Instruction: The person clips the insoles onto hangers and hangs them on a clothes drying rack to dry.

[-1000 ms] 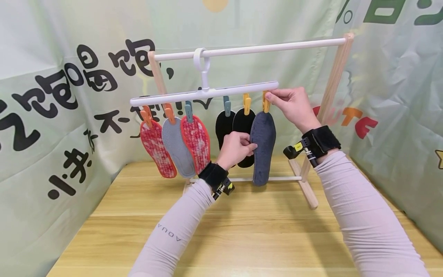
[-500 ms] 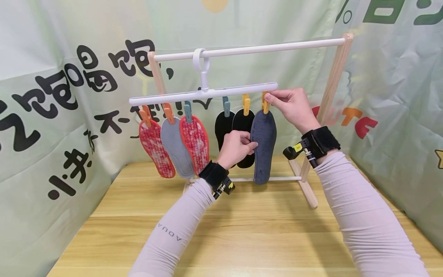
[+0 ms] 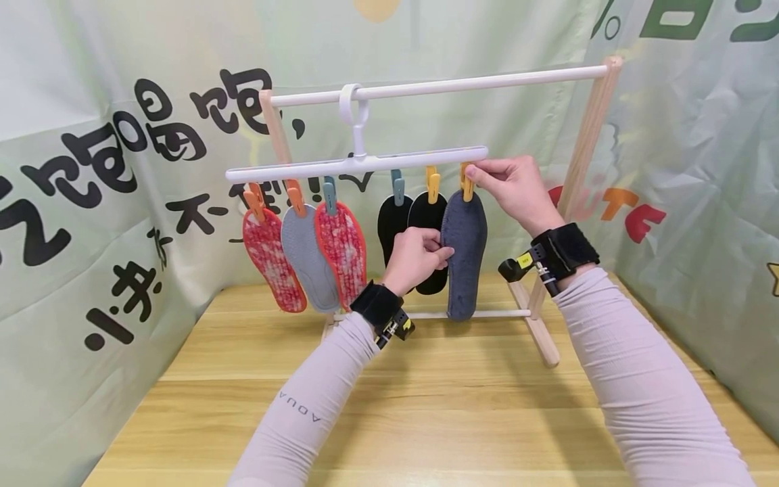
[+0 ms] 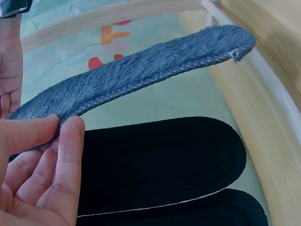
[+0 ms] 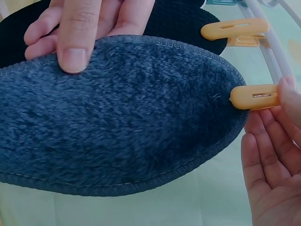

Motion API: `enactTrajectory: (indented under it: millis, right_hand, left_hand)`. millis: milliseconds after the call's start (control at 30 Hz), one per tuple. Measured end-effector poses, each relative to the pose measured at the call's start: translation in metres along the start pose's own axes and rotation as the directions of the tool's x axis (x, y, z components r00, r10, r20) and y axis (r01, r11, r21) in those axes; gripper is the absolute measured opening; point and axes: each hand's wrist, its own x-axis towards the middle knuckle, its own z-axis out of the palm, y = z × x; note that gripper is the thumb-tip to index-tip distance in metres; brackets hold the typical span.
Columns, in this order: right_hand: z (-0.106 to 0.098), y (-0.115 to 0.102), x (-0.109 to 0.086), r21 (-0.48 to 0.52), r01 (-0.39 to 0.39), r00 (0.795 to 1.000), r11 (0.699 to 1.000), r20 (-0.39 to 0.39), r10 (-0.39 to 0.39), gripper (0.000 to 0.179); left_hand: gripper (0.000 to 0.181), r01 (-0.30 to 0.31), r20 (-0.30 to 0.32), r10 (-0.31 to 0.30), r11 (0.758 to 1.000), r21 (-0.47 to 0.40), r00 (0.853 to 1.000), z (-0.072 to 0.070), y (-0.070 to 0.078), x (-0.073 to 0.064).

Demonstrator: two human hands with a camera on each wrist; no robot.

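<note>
A fuzzy blue-grey insole [image 3: 464,253] hangs upright at the right end of the white hanger [image 3: 359,162]. My left hand [image 3: 416,260] pinches its left edge between thumb and fingers, as the left wrist view shows close up. At the insole's top sits a yellow clothespin [image 5: 256,97], biting the tip. My right hand [image 3: 517,189] pinches the upper end of that clothespin. Just left of the blue-grey insole hang two black insoles [image 4: 162,165], partly behind my left hand; one is on another yellow clothespin [image 3: 433,184], the other on a blue one [image 3: 398,187].
On the hanger's left half, a red-patterned insole [image 3: 274,260], a grey insole [image 3: 309,260] and a second red-patterned insole [image 3: 342,253] hang from clothespins. The hanger hooks over the white rod [image 3: 450,86] of a wooden rack [image 3: 587,142]. Below is a wooden table [image 3: 426,406].
The blue-grey insole's lower end has swung slightly up and right. The hanger has shifted a little left, its left end rising slightly. Both hands keep their grips.
</note>
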Motion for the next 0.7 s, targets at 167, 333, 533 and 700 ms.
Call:
enactTrajectory:
  millis: [167, 333, 533, 700]
  right_hand:
    - [-0.0003, -0.0001, -0.0009, 0.008, -0.005, 1.0, 1.0, 0.008, 0.005, 0.033]
    - [-0.0015, -0.0004, -0.0031, 0.011, -0.032, 0.999, 0.999, 0.02, 0.032, 0.036]
    - [-0.0021, 0.0022, -0.0052, 0.036, -0.061, 0.998, 0.997, -0.002, 0.061, 0.043]
    - [-0.002, 0.0023, -0.007, 0.019, -0.066, 0.997, 0.998, -0.029, 0.067, 0.047]
  left_hand:
    - [0.018, 0.008, -0.001, -0.008, 1.0, -0.005, 1.0, 0.0001, -0.0001, 0.0011]
    - [0.017, 0.03, -0.007, -0.03, 0.999, -0.023, 1.0, 0.0012, 0.0018, 0.0007]
    - [0.011, 0.032, -0.022, -0.033, 0.998, -0.058, 0.999, 0.0038, 0.0061, -0.0011]
    - [0.018, 0.019, -0.025, -0.019, 1.0, 0.007, 1.0, 0.0034, 0.0061, -0.0056]
